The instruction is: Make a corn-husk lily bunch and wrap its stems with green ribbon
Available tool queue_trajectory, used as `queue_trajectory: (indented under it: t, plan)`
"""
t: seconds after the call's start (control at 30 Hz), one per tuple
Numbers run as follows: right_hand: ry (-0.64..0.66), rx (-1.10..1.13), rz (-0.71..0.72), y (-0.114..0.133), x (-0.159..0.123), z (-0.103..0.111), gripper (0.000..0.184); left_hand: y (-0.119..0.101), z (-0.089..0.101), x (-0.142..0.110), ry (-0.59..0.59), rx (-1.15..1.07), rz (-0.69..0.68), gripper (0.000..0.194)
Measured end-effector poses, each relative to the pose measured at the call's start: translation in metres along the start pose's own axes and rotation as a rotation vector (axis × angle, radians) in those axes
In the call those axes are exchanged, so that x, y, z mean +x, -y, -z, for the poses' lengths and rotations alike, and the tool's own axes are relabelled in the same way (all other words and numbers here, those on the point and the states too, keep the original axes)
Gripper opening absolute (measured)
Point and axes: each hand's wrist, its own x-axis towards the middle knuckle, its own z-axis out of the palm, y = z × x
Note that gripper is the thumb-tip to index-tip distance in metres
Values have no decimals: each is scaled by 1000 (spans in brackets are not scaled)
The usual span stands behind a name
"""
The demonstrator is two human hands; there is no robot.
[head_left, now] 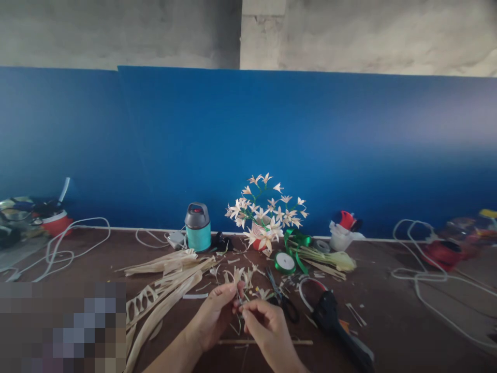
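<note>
My left hand (218, 310) is closed in a pinch around the base of a pale dried-husk flower (236, 274), whose petals point up. Against the flower's lower end, my right hand (267, 325) has thumb and forefinger pressed together; whatever is between them is too small to make out. More loose flower pieces (252, 277) lie just beyond the fingers. Scissors (280, 296) with dark handles rest to the right of them. A thin stick (289, 342) lies crosswise under my hands. Strips of dried husk (174, 290) spread out on the left.
A vase of husk flowers (261, 228) stands at the back beside a green ribbon spool (284, 262). A black glue gun (330, 311) lies at right. Behind are a teal lidded container (198, 235), a white cup (340, 238), white cables (417, 277) and a blue partition (174, 140).
</note>
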Motion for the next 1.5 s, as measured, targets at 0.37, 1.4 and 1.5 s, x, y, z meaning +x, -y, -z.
queue_trajectory:
  t: [0.37, 1.4, 1.5]
  plan:
    - [-18, -50, -11, 0, -1, -1, 23, 1, -4, -2, -41, 11, 0, 22]
    - [-42, -139, 50, -4, 2, 0, 23, 8, -3, -2, 26, 0, -14, 21]
    - [-60, -144, 69, -7, 2, -2, 23, 10, -2, -1, 51, 25, -19, 22]
